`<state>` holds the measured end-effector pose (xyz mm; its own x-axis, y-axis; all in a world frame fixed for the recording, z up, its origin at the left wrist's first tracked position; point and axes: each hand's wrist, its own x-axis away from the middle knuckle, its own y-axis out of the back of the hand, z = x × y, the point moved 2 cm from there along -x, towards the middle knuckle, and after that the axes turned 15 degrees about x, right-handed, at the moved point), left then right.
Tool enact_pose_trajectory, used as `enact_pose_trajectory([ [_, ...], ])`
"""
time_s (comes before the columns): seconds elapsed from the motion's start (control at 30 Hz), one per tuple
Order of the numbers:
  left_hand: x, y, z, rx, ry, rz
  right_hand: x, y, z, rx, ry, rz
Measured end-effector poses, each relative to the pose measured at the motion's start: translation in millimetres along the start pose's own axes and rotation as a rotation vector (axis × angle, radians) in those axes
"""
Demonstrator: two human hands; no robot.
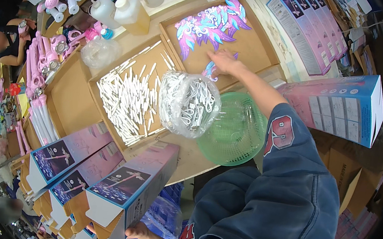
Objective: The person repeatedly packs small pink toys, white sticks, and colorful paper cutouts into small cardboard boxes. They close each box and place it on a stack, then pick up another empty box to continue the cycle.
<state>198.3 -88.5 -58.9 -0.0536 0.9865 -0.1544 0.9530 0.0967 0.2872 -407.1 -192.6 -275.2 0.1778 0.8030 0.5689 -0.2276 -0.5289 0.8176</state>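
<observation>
My right hand [225, 62] is over the right-hand cardboard tray [256, 57], its fingers spread at a small pink-and-blue wing-shaped piece [210, 70]. Whether it grips that piece cannot be seen. Beyond it in the tray lies an overlapping row of purple, pink and blue wing-shaped pieces [210, 25]. Low in the picture, my left hand [138, 232] holds a long pink-and-blue printed carton [131, 184] at its flapped end. That carton is tilted, its far end by the table edge. Two similar cartons [65, 157] lie beside it.
Another cardboard tray [90, 78] holds many white sticks [127, 101]. A plastic bag of white cables [190, 103] sits between it and a green plastic basket [234, 132]. Plastic bottles [132, 15] stand behind. Pink toy wands [37, 64] are at left, a large carton [336, 105] at right.
</observation>
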Motion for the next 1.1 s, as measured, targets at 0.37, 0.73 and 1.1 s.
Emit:
enact_pose_trajectory([
  [0.37,-1.5,2.0,1.5,-0.004,0.01,0.009,-42.2,16.2,-41.5,-0.286,-0.142,-0.635],
  [0.73,17.8,-9.9,2.6,0.062,-0.053,0.014,-76.9,5.7,-47.9,-0.139,-0.478,-0.245],
  [1.1,-27.4,-62.1,-55.2,0.081,-0.294,0.0,51.7,156.2,0.2,-1.434,-0.062,-0.648],
])
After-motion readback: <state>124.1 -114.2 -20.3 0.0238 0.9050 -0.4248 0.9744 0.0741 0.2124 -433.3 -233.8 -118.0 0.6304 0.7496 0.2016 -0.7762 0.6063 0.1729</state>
